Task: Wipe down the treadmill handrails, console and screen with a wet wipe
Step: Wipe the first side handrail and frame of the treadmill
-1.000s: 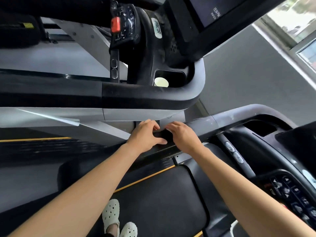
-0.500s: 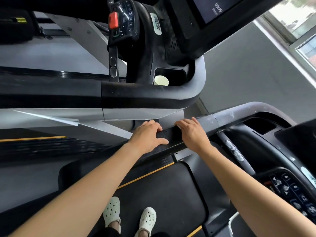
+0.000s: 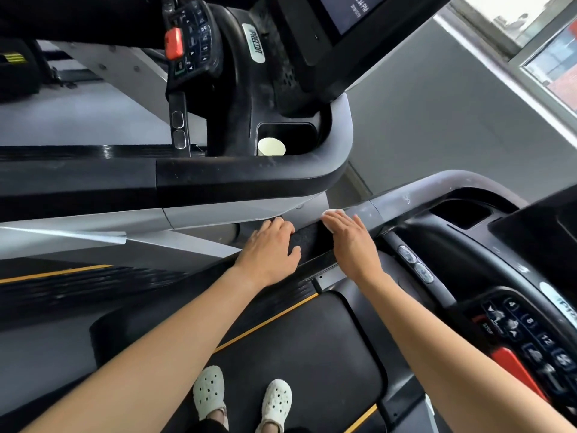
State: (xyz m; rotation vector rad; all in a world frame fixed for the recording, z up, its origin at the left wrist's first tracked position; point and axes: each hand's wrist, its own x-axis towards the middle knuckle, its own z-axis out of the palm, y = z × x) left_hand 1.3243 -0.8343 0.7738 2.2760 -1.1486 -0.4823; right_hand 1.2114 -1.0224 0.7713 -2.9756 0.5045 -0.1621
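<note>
1. A grey wall point(image 3: 437, 120) and a window point(image 3: 546, 57) lie behind; a neighbouring treadmill point(image 3: 249, 179) stands close alongside.
2. The white wet wipe point(image 3: 333, 211), mostly hidden, lies on the handrail point(image 3: 406, 195) where black grip meets grey.
3. The right hand point(image 3: 352, 245) presses it flat, fingers straight; the left hand point(image 3: 268, 248) curls over the grip just beside.
4. The rail runs bare rightward to its bend.
</note>
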